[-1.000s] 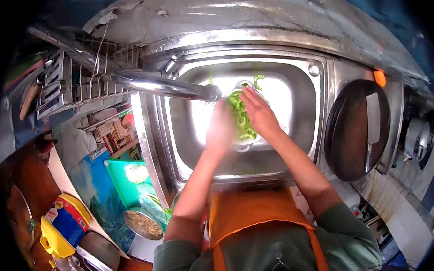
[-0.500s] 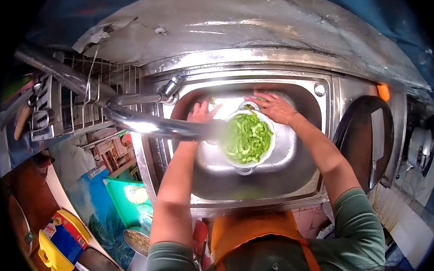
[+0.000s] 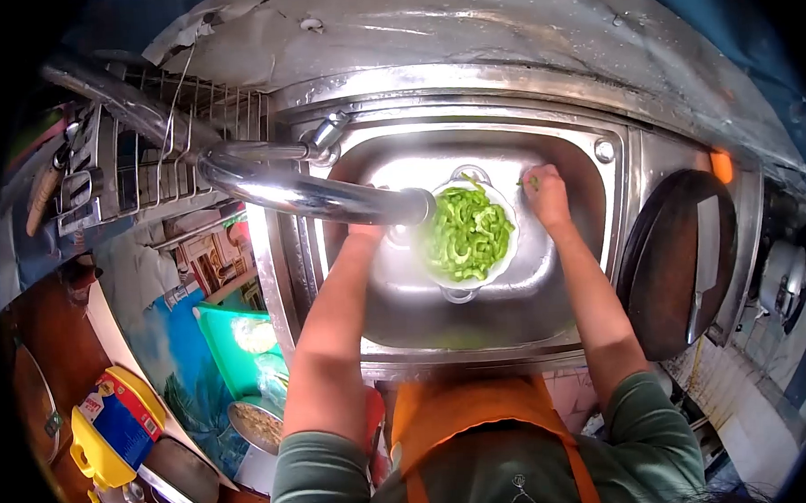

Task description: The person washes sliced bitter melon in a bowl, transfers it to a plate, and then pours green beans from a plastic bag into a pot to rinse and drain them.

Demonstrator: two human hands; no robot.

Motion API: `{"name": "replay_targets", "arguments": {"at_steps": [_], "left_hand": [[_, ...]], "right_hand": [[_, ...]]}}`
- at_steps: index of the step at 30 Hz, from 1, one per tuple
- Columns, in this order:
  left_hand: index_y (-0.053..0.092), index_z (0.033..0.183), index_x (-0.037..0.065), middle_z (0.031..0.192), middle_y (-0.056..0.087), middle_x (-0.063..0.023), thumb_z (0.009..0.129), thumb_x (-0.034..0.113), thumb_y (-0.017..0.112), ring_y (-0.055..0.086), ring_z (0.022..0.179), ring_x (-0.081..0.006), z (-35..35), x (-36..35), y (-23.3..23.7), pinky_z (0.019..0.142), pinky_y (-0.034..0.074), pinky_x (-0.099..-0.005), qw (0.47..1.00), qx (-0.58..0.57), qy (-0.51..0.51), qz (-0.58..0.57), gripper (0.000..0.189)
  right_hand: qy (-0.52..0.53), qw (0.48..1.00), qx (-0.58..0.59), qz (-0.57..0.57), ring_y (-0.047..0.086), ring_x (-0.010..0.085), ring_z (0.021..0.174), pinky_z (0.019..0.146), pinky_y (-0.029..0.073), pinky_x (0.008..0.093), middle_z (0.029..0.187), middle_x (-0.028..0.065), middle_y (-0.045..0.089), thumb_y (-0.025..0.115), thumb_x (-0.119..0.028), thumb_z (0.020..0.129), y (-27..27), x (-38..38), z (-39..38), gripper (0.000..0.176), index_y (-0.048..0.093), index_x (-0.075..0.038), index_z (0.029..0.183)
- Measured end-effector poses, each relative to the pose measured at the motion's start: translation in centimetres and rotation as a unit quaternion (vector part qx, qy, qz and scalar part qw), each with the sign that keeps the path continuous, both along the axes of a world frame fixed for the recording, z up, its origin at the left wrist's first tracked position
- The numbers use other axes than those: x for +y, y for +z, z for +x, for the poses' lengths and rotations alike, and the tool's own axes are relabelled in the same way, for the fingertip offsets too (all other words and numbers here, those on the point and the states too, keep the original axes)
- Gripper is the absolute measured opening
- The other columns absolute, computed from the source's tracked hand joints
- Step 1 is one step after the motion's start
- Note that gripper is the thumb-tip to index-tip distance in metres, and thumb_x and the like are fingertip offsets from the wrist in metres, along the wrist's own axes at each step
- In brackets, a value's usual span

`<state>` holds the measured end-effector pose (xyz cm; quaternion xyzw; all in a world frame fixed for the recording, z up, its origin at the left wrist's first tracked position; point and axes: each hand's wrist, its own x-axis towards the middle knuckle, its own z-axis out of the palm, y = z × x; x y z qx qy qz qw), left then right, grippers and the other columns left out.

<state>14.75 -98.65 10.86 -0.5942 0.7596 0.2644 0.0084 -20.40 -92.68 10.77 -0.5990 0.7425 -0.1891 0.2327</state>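
Observation:
A white colander with small looped handles stands in the steel sink. Sliced green vegetable pieces, pale along their inner edges, fill it. To the right of the colander, my right hand is closed, with a bit of green vegetable showing at its fingers. The faucet spout crosses in front of my left hand, so only the part near the wrist shows and its fingers are hidden. That hand is left of the colander, inside the sink.
A round dark board with a cleaver on it lies right of the sink. On the left are a wire dish rack, a green tray, a metal bowl and a yellow container.
My right hand has left the colander's far rim, moved right and closed on a bit of green vegetable. My left hand has drawn nearer to me, behind the faucet.

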Motion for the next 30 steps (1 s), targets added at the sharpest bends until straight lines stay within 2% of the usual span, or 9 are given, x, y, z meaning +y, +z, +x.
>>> {"name": "replay_targets", "arguments": {"at_steps": [2,4,6,13,15,20,25,27,30], "left_hand": [[0.06,0.079,0.006,0.087,0.059,-0.0115,0.061,0.0,0.075,0.059,0.084,-0.0293,1.0,0.2,-2.3,0.076,0.046,-0.0391,0.997,0.066,0.048,0.012,0.024],[0.06,0.078,0.006,0.086,0.059,-0.0108,0.061,-0.001,0.075,0.059,0.085,-0.0285,1.1,0.7,-2.5,0.077,0.046,-0.0391,0.995,0.07,0.066,-0.027,0.024],[0.06,0.078,0.006,0.086,0.059,-0.0105,0.061,-0.001,0.075,0.058,0.087,-0.0279,0.4,1.0,-1.0,0.079,0.046,-0.0388,0.997,0.041,0.058,-0.022,0.024],[0.059,0.079,0.005,0.078,0.059,-0.0088,0.065,-0.001,0.072,0.059,0.074,-0.0224,2.5,0.9,-6.0,0.071,0.048,-0.0352,0.992,0.072,0.094,-0.048,0.019],[0.059,0.08,0.005,0.077,0.06,-0.0083,0.068,-0.002,0.07,0.058,0.071,-0.02,2.8,0.8,-6.3,0.068,0.047,-0.033,0.986,0.103,0.123,-0.035,0.018],[0.063,0.091,0.005,0.088,0.062,-0.0088,0.072,-0.008,0.067,0.061,0.076,-0.0197,-0.4,1.2,3.2,0.072,0.049,-0.0307,0.966,0.207,0.152,-0.036,0.023],[0.066,0.103,0.007,0.111,0.058,-0.0099,0.067,-0.005,0.071,0.057,0.098,-0.0289,-4.2,4.8,10.3,0.086,0.048,-0.0383,0.96,0.276,0.05,-0.013,0.038],[0.061,0.113,0.004,0.109,0.058,-0.0145,0.071,-0.004,0.066,0.055,0.101,-0.0335,-4.5,6.1,8.2,0.089,0.046,-0.0401,0.983,0.169,0.001,-0.071,0.042],[0.059,0.112,0.001,0.105,0.058,-0.0177,0.075,-0.001,0.062,0.054,0.104,-0.0366,-6.4,9.7,5.8,0.092,0.045,-0.042,0.984,0.161,-0.032,-0.071,0.038]], "right_hand": [[-0.078,0.99,-0.107,-0.043,0.061,0.0319,0.084,0.078,0.05,0.0367,0.09,0.0148,0.06,0.068,-0.001,0.073,3.6,-0.1,0.8,0.014,0.066,-0.006,0.086],[-0.01,0.982,-0.185,-0.048,0.061,0.0277,0.081,0.074,0.05,0.0333,0.09,0.0121,0.061,0.075,-0.008,0.073,6.4,1.0,2.4,0.015,0.067,-0.005,0.085],[-0.003,0.944,-0.323,0.066,0.061,0.0279,0.081,0.073,0.05,0.0334,0.092,0.0115,0.061,0.076,-0.01,0.073,8.6,2.0,4.8,0.018,0.067,-0.005,0.087],[0.139,0.965,0.052,-0.218,0.054,0.0269,0.08,0.071,0.049,0.0376,0.081,0.0102,0.053,0.063,-0.005,0.069,4.7,-2.3,9.2,0.011,0.059,-0.005,0.079],[0.154,0.968,0.014,-0.199,0.055,0.0286,0.083,0.073,0.049,0.0391,0.088,0.0102,0.055,0.068,-0.004,0.071,4.6,-1.5,8.6,0.014,0.061,-0.004,0.084],[0.266,0.952,-0.069,-0.133,0.057,0.0277,0.094,0.078,0.05,0.0367,0.096,0.0102,0.059,0.068,-0.008,0.073,8.3,2.5,7.1,0.021,0.065,-0.008,0.094],[0.07,0.993,0.053,-0.076,0.057,0.028,0.101,0.083,0.05,0.0398,0.106,0.0123,0.059,0.065,-0.007,0.076,5.0,1.2,3.2,0.029,0.064,-0.009,0.105],[0.094,0.969,0.224,-0.048,0.058,0.029,0.098,0.082,0.05,0.0394,0.104,0.0151,0.059,0.063,-0.006,0.076,2.3,0.5,2.1,0.027,0.063,-0.006,0.104],[0.128,0.968,0.216,-0.01,0.059,0.0307,0.091,0.081,0.051,0.0404,0.097,0.0175,0.06,0.063,-0.009,0.075,0.6,0.8,1.6,0.025,0.061,-0.004,0.099]]}}
